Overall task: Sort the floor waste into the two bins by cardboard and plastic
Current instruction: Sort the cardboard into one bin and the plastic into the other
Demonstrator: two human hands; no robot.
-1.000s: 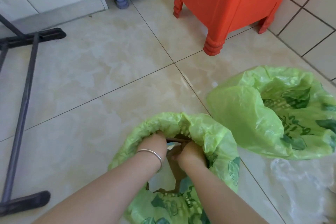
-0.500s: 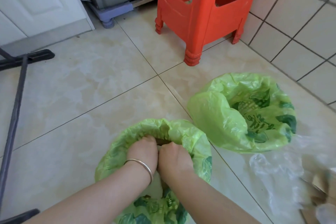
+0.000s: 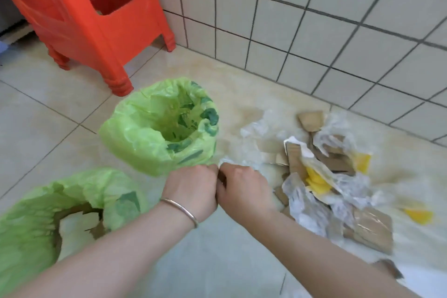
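Head view, going from the left: the near bin (image 3: 36,220) with its green liner sits at my left elbow, and I can see brown cardboard scraps in its mouth, so I take it for the cardboard one. Behind it stands a red stool (image 3: 92,19). Next comes the second bin (image 3: 164,126), also lined in green and looking bare inside, which I judge is for plastic. My left hand (image 3: 193,189) and right hand (image 3: 244,189) meet just in front of that bin, knuckles touching, fingers curled under; a scrap of clear film shows at the fingertips, but whether either hand truly has hold of it I cannot tell. To the right lies the waste pile (image 3: 321,176) on the floor, near the tiled wall (image 3: 314,19): torn cardboard pieces (image 3: 372,230), crumpled clear plastic (image 3: 307,208) and some yellow bits (image 3: 316,181), all tangled together. I expect the cardboard to be light and fairly stiff, best pinched by an edge; the film will be soft, slippery and nearly weightless, so I would gather it in a fistful. What stands in the way is the tangle itself: plastic drapes over cardboard, so lifting one may drag the other along.
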